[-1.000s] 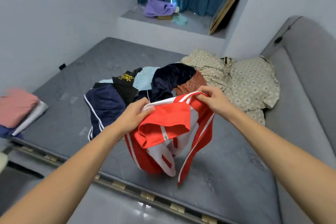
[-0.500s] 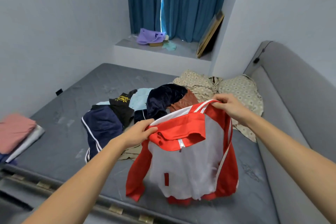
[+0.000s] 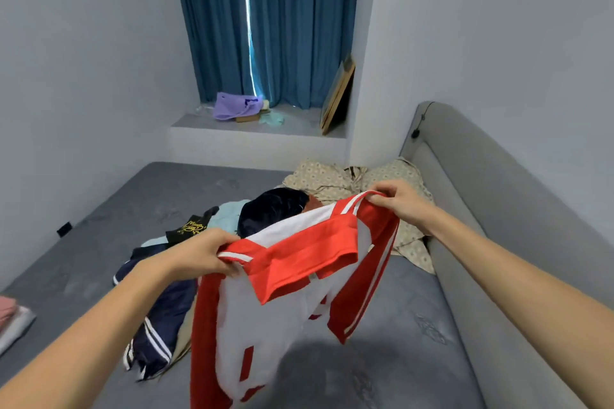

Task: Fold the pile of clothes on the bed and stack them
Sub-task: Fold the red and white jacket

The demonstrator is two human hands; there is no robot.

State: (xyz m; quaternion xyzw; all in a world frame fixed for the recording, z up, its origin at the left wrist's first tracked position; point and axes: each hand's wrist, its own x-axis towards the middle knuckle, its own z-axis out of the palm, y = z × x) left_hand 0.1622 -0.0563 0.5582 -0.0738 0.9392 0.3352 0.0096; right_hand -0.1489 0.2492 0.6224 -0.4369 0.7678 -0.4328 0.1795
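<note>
Head view: a red and white jacket [image 3: 292, 279] is held up above the grey mattress [image 3: 408, 335], spread between the two hands at its shoulder line, with the collar flopped forward and the body and sleeves hanging free below. The garment is judged to be light and entirely limp — a thin, smooth sports fabric, probably a little slippery — so it will sag wherever it is not supported and cannot be shaped in the air. It is best taken at the shoulder seams, as it is now, so that the body hangs square before it is laid flat for folding. The left hand [image 3: 202, 252] is closed on the left shoulder edge, the fabric pinched between the thumb on top and the curled fingers beneath. The right hand [image 3: 398, 199] is likewise closed on the right shoulder, where the white stripes run, its fingers curled over the edge; how much cloth is gathered inside that grip cannot be told from this angle. Behind the jacket, the unfolded pile of clothes [image 3: 186, 242] lies on the mattress — dark navy, black and pale blue pieces heaped together, with a striped navy garment [image 3: 156, 342] trailing toward the near edge. At the far left edge, a few folded items [image 3: 10, 319] appear to be stacked already.
</note>
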